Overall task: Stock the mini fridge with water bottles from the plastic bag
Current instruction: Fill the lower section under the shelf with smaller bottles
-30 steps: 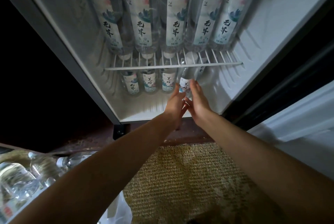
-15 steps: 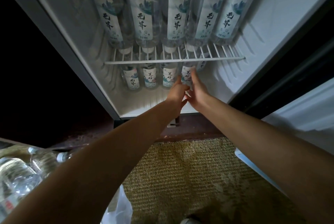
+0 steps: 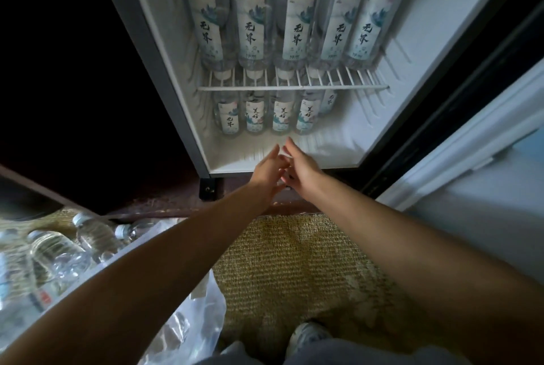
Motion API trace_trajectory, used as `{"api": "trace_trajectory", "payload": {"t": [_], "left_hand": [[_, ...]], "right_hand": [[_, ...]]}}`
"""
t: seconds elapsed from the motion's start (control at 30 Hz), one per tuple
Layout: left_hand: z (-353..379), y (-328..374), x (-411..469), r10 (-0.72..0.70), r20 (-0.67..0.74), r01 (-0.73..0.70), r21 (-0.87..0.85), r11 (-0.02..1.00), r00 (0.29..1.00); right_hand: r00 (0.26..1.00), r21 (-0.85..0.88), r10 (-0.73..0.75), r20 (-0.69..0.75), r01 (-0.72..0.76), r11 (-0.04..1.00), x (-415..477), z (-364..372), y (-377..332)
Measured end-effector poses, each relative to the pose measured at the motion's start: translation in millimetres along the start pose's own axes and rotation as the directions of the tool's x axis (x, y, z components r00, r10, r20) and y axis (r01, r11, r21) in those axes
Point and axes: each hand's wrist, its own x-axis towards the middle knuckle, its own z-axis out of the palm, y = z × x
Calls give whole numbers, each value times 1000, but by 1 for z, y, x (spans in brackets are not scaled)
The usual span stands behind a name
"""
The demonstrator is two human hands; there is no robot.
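Note:
The mini fridge (image 3: pixel 412 49) stands open in front of me. Several labelled water bottles (image 3: pixel 253 26) fill its upper wire shelf (image 3: pixel 294 87), and a row of several smaller bottles (image 3: pixel 306 113) stands on the fridge floor below. My left hand (image 3: pixel 269 171) and my right hand (image 3: pixel 300 164) hover side by side at the fridge's front edge, fingers straight, holding nothing and clear of the bottles. At lower left the clear plastic bag (image 3: pixel 188 326) holds more bottles (image 3: pixel 59 252).
A woven mat (image 3: pixel 294 270) covers the floor in front of the fridge. The fridge door (image 3: pixel 459 135) stands open on the right. A shoe (image 3: pixel 309 335) shows at the bottom edge. Dark space lies left of the fridge.
Both hands let go of the fourth bottle in the lower row and drew back toward the fridge's front edge. That bottle now stands in line with the others.

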Motion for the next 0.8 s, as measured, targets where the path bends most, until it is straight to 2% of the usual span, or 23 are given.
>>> {"api": "trace_trajectory", "payload": {"t": [0.1, 0.23, 0.5, 0.67, 0.8], "left_hand": [[-17, -12, -33, -28, -3, 28, 25, 999, 1000], [-40, -18, -75, 15, 11, -15, -5, 1000, 1000], [-106, -5, -169, 59, 94, -70, 124, 990, 994], [-176, -22, -184, 39, -36, -37, 58, 998, 999], [-228, -53, -184, 136, -235, -116, 97, 988, 962]], "right_hand": [[998, -30, 37, 51, -36, 999, -30, 4, 13], [997, -42, 4, 80, 0, 999, -78, 11, 21], [970, -76, -27, 240, 47, 996, -148, 52, 42], [934, -167, 22, 357, 41, 985, -149, 99, 66], [899, -253, 72, 431, 44, 966, -138, 138, 93]]}}
